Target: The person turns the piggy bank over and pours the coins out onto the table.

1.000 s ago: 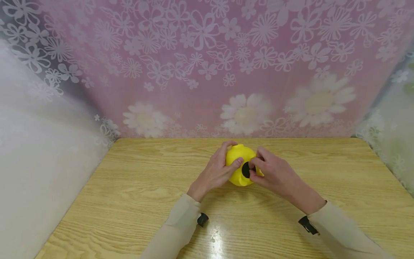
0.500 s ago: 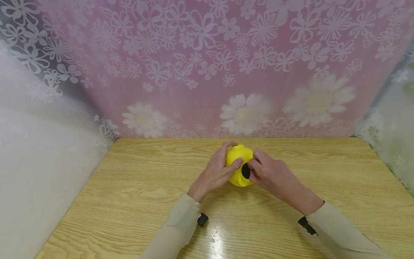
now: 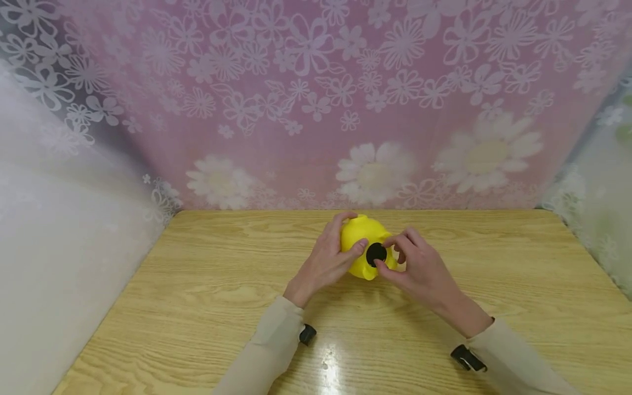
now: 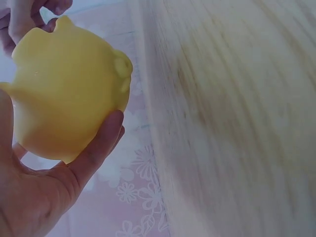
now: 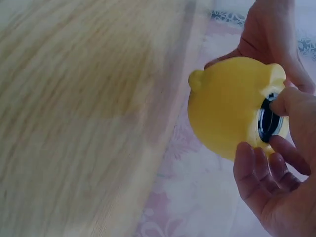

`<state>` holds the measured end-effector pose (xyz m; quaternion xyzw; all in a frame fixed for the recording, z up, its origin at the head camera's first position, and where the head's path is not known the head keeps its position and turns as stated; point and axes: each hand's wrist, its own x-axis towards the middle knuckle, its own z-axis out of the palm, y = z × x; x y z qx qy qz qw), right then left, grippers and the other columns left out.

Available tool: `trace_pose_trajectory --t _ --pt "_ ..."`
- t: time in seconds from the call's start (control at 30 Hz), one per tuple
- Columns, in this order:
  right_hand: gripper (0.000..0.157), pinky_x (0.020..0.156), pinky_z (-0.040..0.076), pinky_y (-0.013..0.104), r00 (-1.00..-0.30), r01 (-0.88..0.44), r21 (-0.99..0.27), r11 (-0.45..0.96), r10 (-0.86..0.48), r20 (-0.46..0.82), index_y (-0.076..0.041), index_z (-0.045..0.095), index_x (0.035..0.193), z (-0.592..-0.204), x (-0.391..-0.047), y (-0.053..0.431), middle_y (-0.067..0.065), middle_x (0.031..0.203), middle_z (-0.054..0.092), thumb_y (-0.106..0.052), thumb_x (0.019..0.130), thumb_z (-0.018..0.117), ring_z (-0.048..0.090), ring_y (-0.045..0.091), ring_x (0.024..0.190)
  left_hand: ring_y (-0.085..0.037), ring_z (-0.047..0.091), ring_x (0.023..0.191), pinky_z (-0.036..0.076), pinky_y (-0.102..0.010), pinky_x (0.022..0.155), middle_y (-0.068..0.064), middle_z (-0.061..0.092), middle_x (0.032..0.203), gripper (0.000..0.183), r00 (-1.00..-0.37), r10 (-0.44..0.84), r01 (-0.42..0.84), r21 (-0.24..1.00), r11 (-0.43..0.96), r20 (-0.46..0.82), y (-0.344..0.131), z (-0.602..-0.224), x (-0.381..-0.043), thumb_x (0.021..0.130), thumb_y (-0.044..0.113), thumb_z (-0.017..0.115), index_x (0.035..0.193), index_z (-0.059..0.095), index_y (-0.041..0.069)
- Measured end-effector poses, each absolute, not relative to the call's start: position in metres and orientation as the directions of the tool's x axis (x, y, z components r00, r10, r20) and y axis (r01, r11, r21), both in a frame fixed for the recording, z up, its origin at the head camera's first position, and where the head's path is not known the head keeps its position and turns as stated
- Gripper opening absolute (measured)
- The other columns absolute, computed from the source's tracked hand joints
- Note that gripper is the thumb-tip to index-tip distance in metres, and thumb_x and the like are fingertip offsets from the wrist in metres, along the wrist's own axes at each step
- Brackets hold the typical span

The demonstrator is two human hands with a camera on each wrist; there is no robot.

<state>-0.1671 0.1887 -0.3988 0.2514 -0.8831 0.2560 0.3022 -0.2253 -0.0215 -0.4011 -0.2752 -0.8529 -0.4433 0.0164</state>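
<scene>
A round yellow piggy bank [image 3: 356, 233] with stubby feet is tipped so that its underside, with a round black plug [image 3: 376, 254], faces the right hand. My left hand [image 3: 323, 260] grips the bank from the left, thumb across its near side and fingers round the back. In the left wrist view the bank's snout-like bulge [image 4: 122, 69] lies beyond the left fingertips. Thumb and forefinger of my right hand [image 3: 424, 269] pinch the plug at opposite edges of its rim. In the right wrist view the plug [image 5: 269, 121] sits in the bank, and the other right fingers are loosely bent beside it.
The hands work above a wood-grain table [image 3: 222, 307], near its back edge. A pink flowered curtain [image 3: 296, 137] hangs right behind, with pale sheets at both sides. Each sleeve carries a black wrist strap clip [image 3: 468, 357].
My right thumb and forefinger have spread from the plug's right part to its rim, uncovering its face. The bank has shifted slightly left and back in my left hand.
</scene>
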Motion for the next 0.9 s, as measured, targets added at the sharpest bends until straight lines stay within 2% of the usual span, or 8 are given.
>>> trace_pose_trajectory --t 0.17,0.33,0.63,0.77,0.9 --pt "0.032 0.057 0.050 0.021 -0.728 -0.553 -0.341 0.760 -0.241 0.642 -0.001 0.067 0.093 -0.397 -0.164 0.183 0.009 0.087 0.054 -0.010 0.073 0.089 0.052 0.013 0.066 -0.021 0.057 0.106 0.055 -0.031 0.085 -0.007 0.050 0.142 0.062 -0.857 0.432 0.478 0.748 0.461 0.282 -0.019 -0.400 -0.223 0.100 0.053 0.055 0.151 0.035 0.024" --pt "0.032 0.057 0.047 0.021 -0.778 -0.505 -0.403 0.763 -0.200 0.596 0.000 0.066 0.093 -0.393 -0.162 0.177 0.008 0.088 0.053 -0.009 0.073 0.089 0.051 0.014 0.068 -0.022 0.057 0.104 0.055 -0.031 0.081 -0.009 0.050 0.140 0.061 -0.872 0.401 0.460 0.753 0.471 0.282 -0.017 -0.401 -0.223 0.099 0.050 0.058 0.150 0.036 0.026" --pt "0.033 0.059 0.046 0.021 -0.847 -0.416 -0.463 0.783 -0.148 0.511 -0.001 0.065 0.092 -0.395 -0.160 0.171 0.009 0.088 0.051 -0.011 0.073 0.089 0.047 0.012 0.072 -0.022 0.056 0.106 0.053 -0.032 0.084 -0.008 0.051 0.140 0.060 -0.873 0.402 0.459 0.746 0.482 0.277 -0.017 -0.405 -0.223 0.100 0.050 0.058 0.149 0.037 0.024" --pt "0.034 0.063 0.049 0.024 -0.875 -0.374 -0.495 0.785 -0.121 0.469 0.000 0.063 0.093 -0.394 -0.161 0.169 0.009 0.090 0.052 -0.011 0.073 0.088 0.051 0.016 0.076 -0.021 0.055 0.106 0.053 -0.032 0.084 -0.007 0.052 0.139 0.060 -0.873 0.407 0.456 0.749 0.481 0.270 -0.016 -0.406 -0.224 0.100 0.052 0.056 0.149 0.036 0.024" --pt "0.035 0.066 0.054 0.028 -0.872 -0.371 -0.482 0.793 -0.120 0.475 0.001 0.062 0.093 -0.395 -0.161 0.168 0.010 0.093 0.052 -0.011 0.072 0.088 0.056 0.019 0.078 -0.021 0.055 0.107 0.052 -0.032 0.085 -0.006 0.052 0.140 0.060 -0.869 0.416 0.460 0.747 0.480 0.267 -0.016 -0.406 -0.225 0.101 0.052 0.055 0.149 0.036 0.024"
